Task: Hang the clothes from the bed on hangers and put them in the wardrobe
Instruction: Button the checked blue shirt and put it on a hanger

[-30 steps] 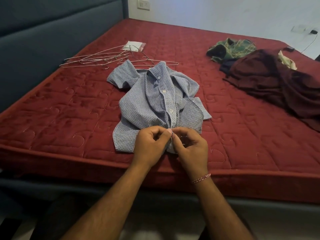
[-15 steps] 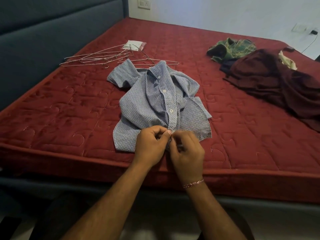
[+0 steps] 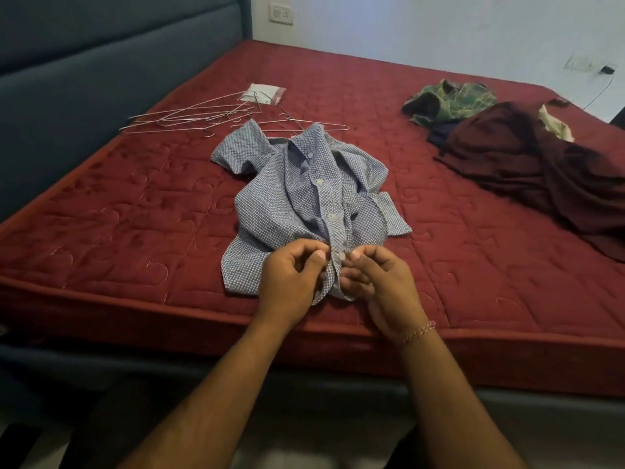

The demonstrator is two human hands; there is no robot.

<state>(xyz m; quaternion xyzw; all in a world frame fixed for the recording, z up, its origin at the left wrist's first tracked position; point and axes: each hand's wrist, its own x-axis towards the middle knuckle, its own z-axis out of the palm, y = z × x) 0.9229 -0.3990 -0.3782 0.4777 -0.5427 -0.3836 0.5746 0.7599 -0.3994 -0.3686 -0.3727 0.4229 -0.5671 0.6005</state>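
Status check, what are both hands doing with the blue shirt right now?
Left hand and right hand pinch the blue shirt placket at its hem. Shirt flat on red mattress. Wire hangers untouched behind it. Nothing blocking.

No legible text, label, brand, number or sign appears. The small white packet (image 3: 264, 94) near the far edge of the bed (image 3: 101, 231) carries markings too small and blurred to read.
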